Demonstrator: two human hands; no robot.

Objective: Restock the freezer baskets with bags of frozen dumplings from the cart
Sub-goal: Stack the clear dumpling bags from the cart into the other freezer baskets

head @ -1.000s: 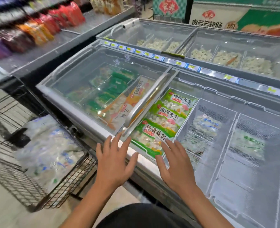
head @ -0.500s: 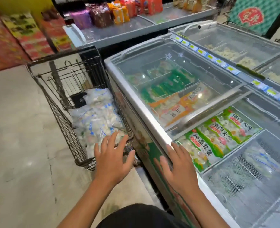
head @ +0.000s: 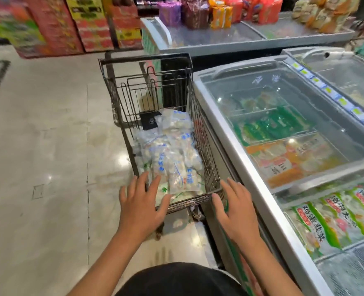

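Neither hand grips anything: the left hand (head: 141, 205) and the right hand (head: 236, 212) are both held flat with fingers spread, palms down, at the near end of the cart, which looks like a reach for the next bag.

The chest freezer (head: 230, 146) runs along the right, its brushed metal rim smooth and slightly rounded. Its sliding glass lid (head: 283, 116) covers the far section, over green and orange packets seen dimly through the pane. The near section lies open, presumably so stock can go in, and green printed dumpling packets (head: 330, 218) lie there in a row beside a white wire basket (head: 352, 272) that seems mostly unfilled.

The wire shopping cart (head: 202, 133) stands just beside the freezer wall, likely parked there to keep the carry short. Its dark mesh is thin and rigid.

The bags of frozen dumplings (head: 172, 159) are heaped in the cart: clear, crinkled plastic with blue print, lumpy with pale dumplings. A small black pouch (head: 150, 120) lies behind them.
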